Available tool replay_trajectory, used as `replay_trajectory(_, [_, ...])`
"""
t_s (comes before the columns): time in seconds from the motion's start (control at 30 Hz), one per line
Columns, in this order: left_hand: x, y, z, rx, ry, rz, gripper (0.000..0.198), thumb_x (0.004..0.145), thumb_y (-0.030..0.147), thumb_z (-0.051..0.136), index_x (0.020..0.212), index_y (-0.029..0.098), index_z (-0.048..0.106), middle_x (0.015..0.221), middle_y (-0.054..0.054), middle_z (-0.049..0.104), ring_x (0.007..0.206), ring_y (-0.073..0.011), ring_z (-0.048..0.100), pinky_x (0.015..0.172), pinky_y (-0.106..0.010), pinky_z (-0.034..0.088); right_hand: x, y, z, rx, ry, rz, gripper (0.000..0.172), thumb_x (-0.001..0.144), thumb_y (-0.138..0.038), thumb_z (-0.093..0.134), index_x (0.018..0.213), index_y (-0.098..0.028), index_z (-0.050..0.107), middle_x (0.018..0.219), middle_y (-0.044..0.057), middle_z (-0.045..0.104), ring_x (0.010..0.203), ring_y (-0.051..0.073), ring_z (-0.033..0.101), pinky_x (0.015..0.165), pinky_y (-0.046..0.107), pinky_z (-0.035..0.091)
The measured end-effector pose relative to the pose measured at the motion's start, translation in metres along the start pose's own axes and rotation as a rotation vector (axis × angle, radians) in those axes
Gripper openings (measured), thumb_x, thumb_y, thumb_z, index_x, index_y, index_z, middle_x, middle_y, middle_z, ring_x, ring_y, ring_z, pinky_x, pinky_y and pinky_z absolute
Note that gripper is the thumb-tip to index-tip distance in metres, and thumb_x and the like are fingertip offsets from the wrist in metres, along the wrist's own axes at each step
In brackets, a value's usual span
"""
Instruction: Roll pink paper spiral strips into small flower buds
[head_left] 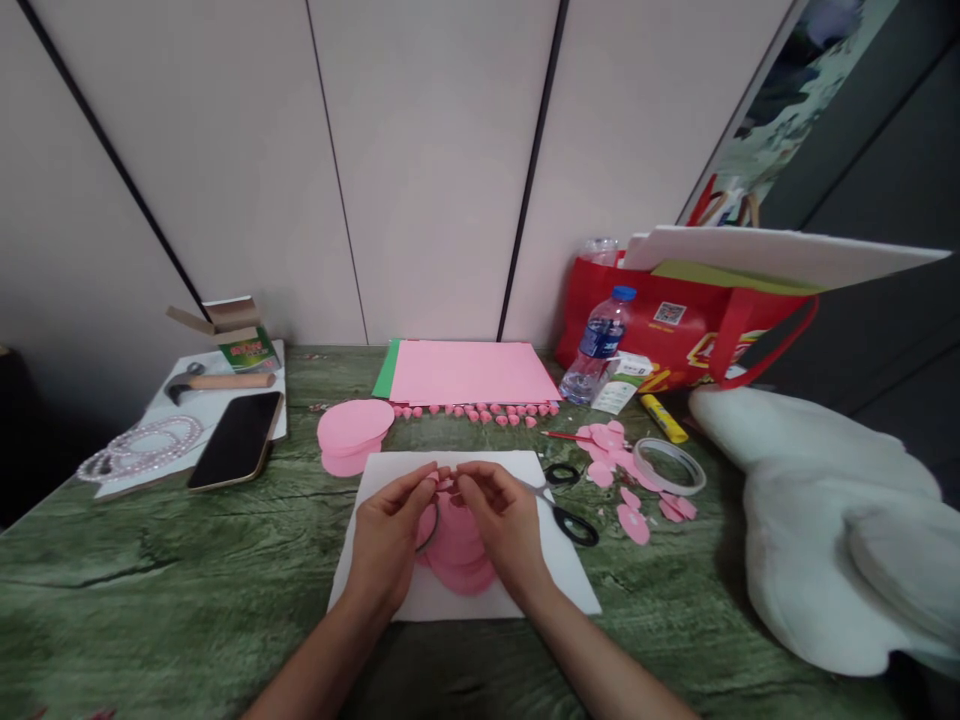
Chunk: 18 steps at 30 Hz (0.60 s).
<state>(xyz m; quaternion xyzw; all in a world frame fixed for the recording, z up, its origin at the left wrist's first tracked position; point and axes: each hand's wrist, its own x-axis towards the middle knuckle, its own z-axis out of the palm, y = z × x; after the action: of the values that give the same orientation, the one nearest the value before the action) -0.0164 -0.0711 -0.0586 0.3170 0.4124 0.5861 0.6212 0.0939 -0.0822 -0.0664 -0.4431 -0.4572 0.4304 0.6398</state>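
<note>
My left hand [388, 530] and my right hand [506, 520] meet over a white sheet [555, 590], fingertips pinched on a small pink paper piece [444, 482] between them. Under the hands lie overlapping pink paper circles [461, 565]. A dark ring shows beside my left fingers, partly hidden. Scissors [574, 525] with black handles rest at the sheet's right edge, blades partly behind my right hand. Larger pink circles [354, 430] are stacked at the upper left of the sheet. A row of small pink rolled pieces [487, 412] runs beyond it.
Pink sheets [472, 372] lie at the back. Rightward are pink scraps [604, 445], a tape roll [670, 466], a glue stick [664, 418], a bottle [600, 345], a red bag [675, 330] and a white plush [817, 540]. Leftward are a phone [237, 440], a hammer [225, 381] and beads [142, 448].
</note>
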Motion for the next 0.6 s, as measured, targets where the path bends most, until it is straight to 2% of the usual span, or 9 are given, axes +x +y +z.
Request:
replay_trajectory(0.17, [0.0003, -0.0018, -0.0009, 0.109, -0.019, 0.068, 0.022, 0.061, 0.021, 0.07, 0.083, 0.014, 0.07, 0.086, -0.007, 0.072, 0.083, -0.0172, 0.064, 0.084, -0.029, 0.046, 0.0001, 0.0042, -0.0015, 0.016, 0.022, 0.017, 0.018, 0.067, -0.024, 0.065, 0.08, -0.017, 0.054, 0.074, 0.002, 0.063, 0.069, 0.015, 0.061, 0.063, 0.028, 0.052])
replay_trajectory(0.43, [-0.0021, 0.0002, -0.0028, 0.411, -0.039, 0.177, 0.019, 0.065, 0.022, 0.067, 0.083, 0.017, 0.07, 0.087, -0.005, 0.072, 0.083, -0.0177, 0.064, 0.08, -0.027, 0.048, 0.0027, 0.0015, -0.0055, -0.015, -0.022, 0.003, 0.01, 0.073, -0.025, 0.058, 0.075, -0.017, 0.054, 0.07, 0.0, 0.06, 0.061, 0.012, 0.058, 0.058, 0.025, 0.051])
replay_trajectory(0.5, [-0.0027, 0.0005, -0.0037, 0.514, -0.042, 0.225, 0.018, 0.066, 0.022, 0.066, 0.083, 0.018, 0.07, 0.088, -0.004, 0.071, 0.084, -0.0181, 0.063, 0.08, -0.027, 0.048, 0.0013, 0.0001, -0.0062, -0.118, -0.006, -0.051, 0.007, 0.074, -0.024, 0.056, 0.076, -0.017, 0.054, 0.07, 0.0, 0.059, 0.061, 0.012, 0.058, 0.058, 0.025, 0.05])
replay_trajectory(0.6, [-0.0032, 0.0006, -0.0043, 0.612, -0.054, 0.278, 0.018, 0.067, 0.024, 0.065, 0.084, 0.019, 0.07, 0.088, -0.003, 0.071, 0.083, -0.0182, 0.063, 0.079, -0.027, 0.048, -0.0012, -0.0012, -0.0074, -0.348, 0.043, -0.223, 0.004, 0.076, -0.02, 0.053, 0.076, -0.018, 0.056, 0.07, 0.001, 0.06, 0.063, 0.013, 0.058, 0.059, 0.026, 0.049])
